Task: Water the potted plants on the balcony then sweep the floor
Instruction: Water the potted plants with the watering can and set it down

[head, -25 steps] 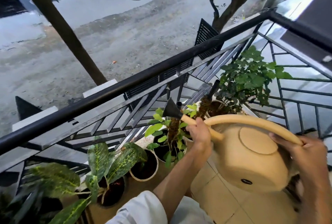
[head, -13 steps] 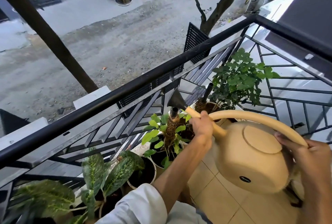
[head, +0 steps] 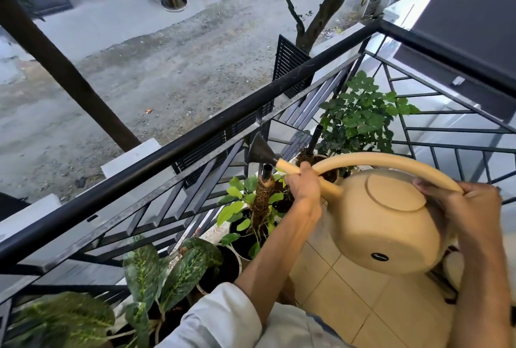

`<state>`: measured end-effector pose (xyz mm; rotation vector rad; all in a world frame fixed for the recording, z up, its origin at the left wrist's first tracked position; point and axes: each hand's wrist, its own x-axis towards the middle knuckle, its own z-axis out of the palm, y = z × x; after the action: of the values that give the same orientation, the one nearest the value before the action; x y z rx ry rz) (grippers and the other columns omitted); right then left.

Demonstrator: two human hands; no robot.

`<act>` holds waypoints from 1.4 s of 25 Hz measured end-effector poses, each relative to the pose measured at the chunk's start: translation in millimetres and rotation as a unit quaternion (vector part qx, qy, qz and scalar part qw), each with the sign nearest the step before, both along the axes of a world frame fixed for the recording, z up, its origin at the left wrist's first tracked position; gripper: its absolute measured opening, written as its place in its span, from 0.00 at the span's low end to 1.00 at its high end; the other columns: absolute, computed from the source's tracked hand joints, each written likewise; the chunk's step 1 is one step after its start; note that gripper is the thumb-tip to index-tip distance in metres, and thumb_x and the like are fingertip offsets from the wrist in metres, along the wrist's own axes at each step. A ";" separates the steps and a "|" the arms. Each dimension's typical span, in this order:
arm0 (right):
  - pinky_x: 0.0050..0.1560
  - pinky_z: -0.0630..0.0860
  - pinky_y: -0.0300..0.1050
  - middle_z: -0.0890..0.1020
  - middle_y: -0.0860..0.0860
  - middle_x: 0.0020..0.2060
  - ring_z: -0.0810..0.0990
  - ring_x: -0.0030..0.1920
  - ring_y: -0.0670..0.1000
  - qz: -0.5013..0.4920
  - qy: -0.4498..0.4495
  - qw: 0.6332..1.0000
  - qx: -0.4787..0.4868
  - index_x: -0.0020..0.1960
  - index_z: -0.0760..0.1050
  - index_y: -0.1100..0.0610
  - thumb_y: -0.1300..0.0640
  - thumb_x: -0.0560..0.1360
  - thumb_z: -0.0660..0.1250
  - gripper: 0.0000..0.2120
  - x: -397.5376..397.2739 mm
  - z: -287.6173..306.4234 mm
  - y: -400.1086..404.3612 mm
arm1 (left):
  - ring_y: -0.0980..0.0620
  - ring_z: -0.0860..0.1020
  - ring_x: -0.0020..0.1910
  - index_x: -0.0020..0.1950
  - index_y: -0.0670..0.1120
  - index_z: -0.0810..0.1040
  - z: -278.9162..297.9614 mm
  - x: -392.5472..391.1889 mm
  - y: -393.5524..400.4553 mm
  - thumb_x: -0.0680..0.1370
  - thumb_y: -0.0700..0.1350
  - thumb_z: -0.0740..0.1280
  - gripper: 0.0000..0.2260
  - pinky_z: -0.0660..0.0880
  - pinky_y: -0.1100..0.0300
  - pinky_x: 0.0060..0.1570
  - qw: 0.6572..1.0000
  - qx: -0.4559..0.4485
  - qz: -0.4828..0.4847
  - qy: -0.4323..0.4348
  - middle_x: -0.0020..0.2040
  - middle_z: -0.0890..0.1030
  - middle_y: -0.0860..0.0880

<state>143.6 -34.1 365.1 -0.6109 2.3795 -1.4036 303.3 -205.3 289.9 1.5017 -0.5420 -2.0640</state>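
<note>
A round beige watering can (head: pixel 391 224) is held in the air over the tiled floor, its black rose (head: pixel 261 150) raised toward the railing. My left hand (head: pixel 303 184) grips the spout just behind the rose. My right hand (head: pixel 469 205) is wrapped around the rear end of the long curved handle. Under the spout stands a small light-green plant on a moss pole (head: pixel 261 202) in a dark pot. A bushy dark-green plant (head: pixel 360 115) fills the corner at right. Variegated long-leaf plants (head: pixel 164 266) sit in pots at lower left.
A black metal railing (head: pixel 178 149) with slanted bars runs diagonally and turns a corner at upper right. Potted plants line its foot. Beige floor tiles (head: pixel 349 291) lie below the can. A street and tree trunks are far below beyond the railing.
The can and both hands have drifted slightly right and up along the plant row, and the rose has risen, now level with the railing bars above the moss-pole plant.
</note>
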 end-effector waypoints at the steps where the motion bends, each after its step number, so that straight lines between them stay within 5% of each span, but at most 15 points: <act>1: 0.43 0.75 0.48 0.85 0.51 0.29 0.80 0.37 0.56 0.004 0.005 1.000 0.000 0.43 0.87 0.58 0.51 0.66 0.83 0.12 -0.2 3.0 -1.4 | 0.50 0.78 0.49 0.68 0.45 0.65 2.6 0.7 0.5 0.86 0.52 0.60 0.15 0.74 0.53 0.55 1.000 0.001 0.002 0.006 0.54 0.80 0.44; 5: 0.40 0.75 0.48 0.84 0.59 0.32 0.80 0.35 0.56 0.016 0.046 0.999 0.008 0.40 0.86 0.58 0.47 0.64 0.84 0.16 -4.9 9.4 -7.3 | 0.48 0.79 0.50 0.68 0.47 0.65 6.8 1.6 -2.5 0.86 0.54 0.59 0.15 0.73 0.55 0.45 1.000 0.006 0.005 0.015 0.58 0.81 0.41; 8: 0.39 0.75 0.48 0.85 0.60 0.34 0.80 0.35 0.57 0.027 0.062 0.998 0.013 0.40 0.86 0.57 0.49 0.65 0.84 0.13 -7.1 13.0 -11.1 | 0.47 0.78 0.54 0.73 0.45 0.64 7.2 2.8 1.7 0.86 0.54 0.58 0.19 0.71 0.54 0.53 1.000 0.008 0.017 0.007 0.62 0.80 0.40; 13: 0.46 0.83 0.64 0.86 0.59 0.34 0.86 0.40 0.65 0.043 0.074 0.996 0.032 0.40 0.86 0.58 0.47 0.64 0.83 0.15 -16.9 7.2 -15.3 | 0.51 0.77 0.46 0.77 0.44 0.62 -3.5 0.4 4.1 0.86 0.53 0.60 0.23 0.75 0.51 0.57 0.998 0.022 0.058 0.007 0.48 0.79 0.46; 16: 0.49 0.83 0.62 0.87 0.56 0.35 0.87 0.43 0.63 0.063 0.067 0.995 0.026 0.42 0.87 0.54 0.50 0.66 0.83 0.10 -22.9 6.0 -14.2 | 0.49 0.79 0.47 0.77 0.43 0.64 -7.5 -6.2 9.8 0.86 0.53 0.61 0.22 0.78 0.48 0.62 0.997 0.029 0.078 -0.001 0.47 0.80 0.46; 20: 0.50 0.84 0.61 0.87 0.55 0.36 0.87 0.44 0.62 0.083 0.059 0.994 0.035 0.42 0.86 0.52 0.53 0.67 0.84 0.08 -27.2 0.8 -13.6 | 0.50 0.79 0.43 0.75 0.43 0.65 -12.4 -6.6 17.1 0.86 0.52 0.60 0.21 0.79 0.52 0.52 0.994 0.033 0.102 -0.006 0.46 0.79 0.47; 29: 0.52 0.81 0.67 0.87 0.57 0.37 0.86 0.46 0.66 0.095 0.020 0.990 0.100 0.44 0.86 0.56 0.48 0.66 0.83 0.14 -44.9 -15.0 -8.6 | 0.52 0.77 0.48 0.73 0.44 0.61 -23.4 -9.4 41.9 0.87 0.51 0.59 0.19 0.73 0.53 0.56 0.994 0.042 0.104 0.000 0.51 0.76 0.47; 32: 0.52 0.83 0.65 0.87 0.49 0.35 0.86 0.45 0.62 0.086 -0.017 0.991 0.104 0.44 0.87 0.46 0.37 0.59 0.82 0.19 -52.1 -24.8 -7.6 | 0.55 0.75 0.48 0.74 0.44 0.59 -30.9 -14.1 48.7 0.87 0.51 0.57 0.19 0.72 0.54 0.56 0.995 0.047 0.092 -0.005 0.52 0.75 0.49; 35: 0.52 0.82 0.61 0.87 0.42 0.35 0.86 0.47 0.63 0.105 -0.032 0.989 0.097 0.42 0.85 0.50 0.44 0.64 0.83 0.13 -55.5 -32.6 -14.2 | 0.53 0.75 0.49 0.72 0.43 0.60 -40.3 -19.7 46.9 0.87 0.52 0.57 0.18 0.73 0.54 0.54 0.993 0.059 0.100 -0.013 0.53 0.75 0.47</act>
<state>88.0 -48.4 332.4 -0.7271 2.2904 -1.0740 283.6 -158.4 249.6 1.5820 -0.2711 -1.9526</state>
